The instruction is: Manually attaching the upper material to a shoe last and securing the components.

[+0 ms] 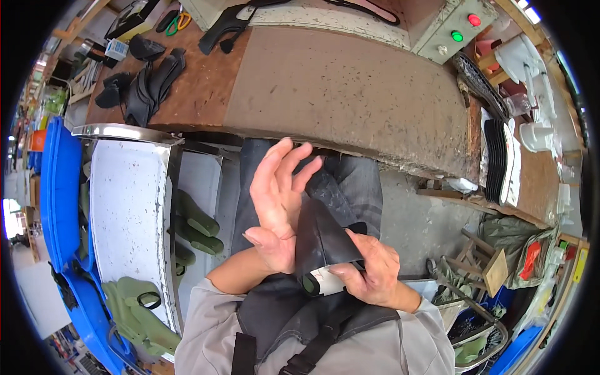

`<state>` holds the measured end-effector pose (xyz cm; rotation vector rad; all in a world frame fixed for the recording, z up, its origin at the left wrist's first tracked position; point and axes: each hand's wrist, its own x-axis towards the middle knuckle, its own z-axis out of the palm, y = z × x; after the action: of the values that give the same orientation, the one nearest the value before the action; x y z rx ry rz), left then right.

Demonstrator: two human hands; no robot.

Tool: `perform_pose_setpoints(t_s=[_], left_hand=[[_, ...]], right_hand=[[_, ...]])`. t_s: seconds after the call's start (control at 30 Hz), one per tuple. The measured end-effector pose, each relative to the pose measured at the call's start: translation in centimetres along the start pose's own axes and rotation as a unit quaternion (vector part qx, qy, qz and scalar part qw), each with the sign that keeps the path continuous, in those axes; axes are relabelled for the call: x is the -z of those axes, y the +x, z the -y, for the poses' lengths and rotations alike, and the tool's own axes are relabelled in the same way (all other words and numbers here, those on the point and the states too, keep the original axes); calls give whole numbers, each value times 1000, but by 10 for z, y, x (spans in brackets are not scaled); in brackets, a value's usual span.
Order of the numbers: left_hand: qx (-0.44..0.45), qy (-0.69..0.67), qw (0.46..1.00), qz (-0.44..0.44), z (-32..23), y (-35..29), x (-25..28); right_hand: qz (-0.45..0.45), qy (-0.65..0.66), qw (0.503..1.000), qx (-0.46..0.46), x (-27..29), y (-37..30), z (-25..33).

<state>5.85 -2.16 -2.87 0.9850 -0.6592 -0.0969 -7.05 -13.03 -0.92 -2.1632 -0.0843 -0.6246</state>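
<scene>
In front of my chest, my right hand [373, 270] grips a black leather shoe upper [325, 240], its thumb pressed on the near edge. A white piece [326, 281] and a bit of dark green show at the upper's near end; what lies inside is mostly hidden. My left hand [275, 206] is open beside the upper's left side, palm turned inward and fingers spread upward. Its wrist is close to the upper, but I cannot tell whether they touch.
Ahead runs a worn brown workbench [350, 81], with black upper pieces [150, 87] and scissors [179, 22] at far left. Green shoe lasts [140, 312] lie on a white metal rack [128, 206] at left. Stacked black-and-white soles [500, 162] and a wooden stool [484, 265] are at right.
</scene>
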Motion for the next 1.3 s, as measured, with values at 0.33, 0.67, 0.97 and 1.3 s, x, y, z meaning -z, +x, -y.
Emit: perform_pose_setpoints(t_s=[0.33, 0.67, 0.97, 1.3], left_hand=[[123, 61, 953, 270, 2, 25, 25], [147, 102, 939, 294, 13, 30, 26], [207, 116, 922, 305, 12, 32, 23], [206, 44, 950, 233, 32, 26, 38]], right_hand=[[-7, 45, 988, -149, -8, 6, -8], [3, 53, 964, -260, 8, 30, -20], [78, -3, 992, 101, 20, 52, -35], [-62, 123, 985, -103, -13, 7, -35]])
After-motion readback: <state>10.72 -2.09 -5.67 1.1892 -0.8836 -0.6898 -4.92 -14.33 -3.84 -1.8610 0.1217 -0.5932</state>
